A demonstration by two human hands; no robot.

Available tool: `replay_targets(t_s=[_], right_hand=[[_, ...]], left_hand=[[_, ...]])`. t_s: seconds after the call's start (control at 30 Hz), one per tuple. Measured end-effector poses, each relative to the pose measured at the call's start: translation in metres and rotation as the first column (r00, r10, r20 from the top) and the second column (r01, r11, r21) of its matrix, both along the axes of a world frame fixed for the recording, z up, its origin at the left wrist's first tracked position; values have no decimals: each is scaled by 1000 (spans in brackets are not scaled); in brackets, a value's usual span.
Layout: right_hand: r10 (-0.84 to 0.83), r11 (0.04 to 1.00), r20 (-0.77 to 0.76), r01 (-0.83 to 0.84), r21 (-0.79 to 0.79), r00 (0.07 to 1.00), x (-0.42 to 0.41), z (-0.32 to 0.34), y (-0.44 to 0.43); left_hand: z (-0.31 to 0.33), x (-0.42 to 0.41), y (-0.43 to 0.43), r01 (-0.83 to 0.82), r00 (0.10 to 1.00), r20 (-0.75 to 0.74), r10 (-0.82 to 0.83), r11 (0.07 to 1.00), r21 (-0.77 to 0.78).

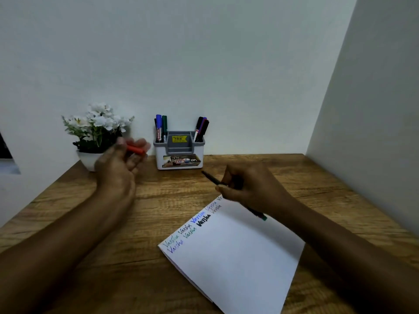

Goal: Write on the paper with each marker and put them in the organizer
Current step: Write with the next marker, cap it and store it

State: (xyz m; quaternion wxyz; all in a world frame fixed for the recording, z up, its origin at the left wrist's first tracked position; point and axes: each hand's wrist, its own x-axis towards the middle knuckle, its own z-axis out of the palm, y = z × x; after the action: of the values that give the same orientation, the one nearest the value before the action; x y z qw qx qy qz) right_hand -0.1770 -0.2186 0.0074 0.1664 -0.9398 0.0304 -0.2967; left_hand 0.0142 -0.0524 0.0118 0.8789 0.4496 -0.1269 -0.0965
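Note:
A white paper [238, 257] lies tilted on the wooden desk, with the same word written several times in different colours along its upper left edge. My right hand [247, 186] grips a thin dark pen [209, 177] above the paper's far corner; its green end [263, 217] sticks out below the hand. My left hand [120, 168] is raised to the left and holds a red marker [135, 149] in its fingers; it is blurred. The white and grey organizer [179, 152] stands at the back wall with several markers upright in its left and right slots.
A white pot of white flowers [97, 132] stands at the back left, just behind my left hand. The desk [158, 200] meets walls at the back and on the right.

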Motion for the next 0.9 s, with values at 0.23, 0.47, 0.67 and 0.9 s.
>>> replay_targets(t_s=[0.23, 0.47, 0.67, 0.9], right_hand=[[140, 534, 92, -153, 831, 986, -11, 5, -24], [67, 295, 265, -273, 916, 962, -14, 8, -39], [25, 548, 15, -26, 836, 1000, 0, -19, -27], [64, 598, -160, 91, 796, 985, 16, -38, -29]], left_hand=[[-25, -29, -13, 58, 657, 628, -418, 858, 511], [-49, -46, -12, -347, 124, 601, -790, 533, 772], [-68, -40, -14, -384, 59, 524, -849, 466, 798], [-66, -41, -14, -385, 46, 470, -881, 419, 822]])
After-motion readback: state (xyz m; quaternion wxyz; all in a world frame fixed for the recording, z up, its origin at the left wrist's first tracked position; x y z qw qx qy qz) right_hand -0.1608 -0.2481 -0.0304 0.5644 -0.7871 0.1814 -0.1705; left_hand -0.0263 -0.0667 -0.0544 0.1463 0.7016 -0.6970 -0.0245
